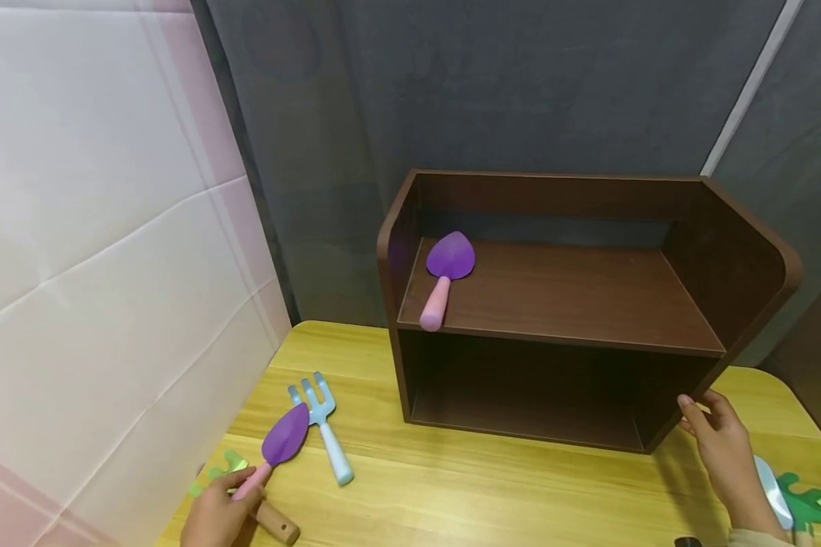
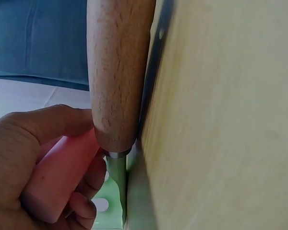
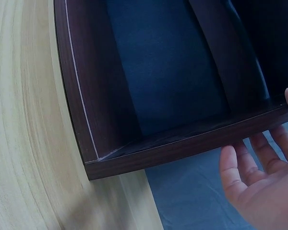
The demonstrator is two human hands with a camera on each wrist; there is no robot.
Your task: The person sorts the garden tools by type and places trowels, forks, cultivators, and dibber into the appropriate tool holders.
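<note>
My left hand (image 1: 219, 513) holds a toy trowel by its pink handle (image 2: 62, 177); its purple blade (image 1: 286, 434) reaches over the tines of a light blue hand fork (image 1: 332, 448). Beside that hand lies a green tool with a wooden handle (image 2: 120, 72), partly hidden by the fingers. A brown two-level shelf (image 1: 561, 342) stands on the table, and my right hand (image 1: 724, 454) grips its right side panel, thumb at the front edge and fingers outside. A second purple trowel (image 1: 450, 257) with a pink handle lies on the upper level at the left, handle end over the front edge.
Yellow wood-grain table (image 1: 451, 486) under everything. Green pieces (image 1: 810, 505) and a light blue item (image 1: 773, 490) lie right of my right wrist. A white pink-edged sheet (image 1: 109, 228) hangs at the left, a dark grey curtain (image 1: 520, 91) behind the shelf.
</note>
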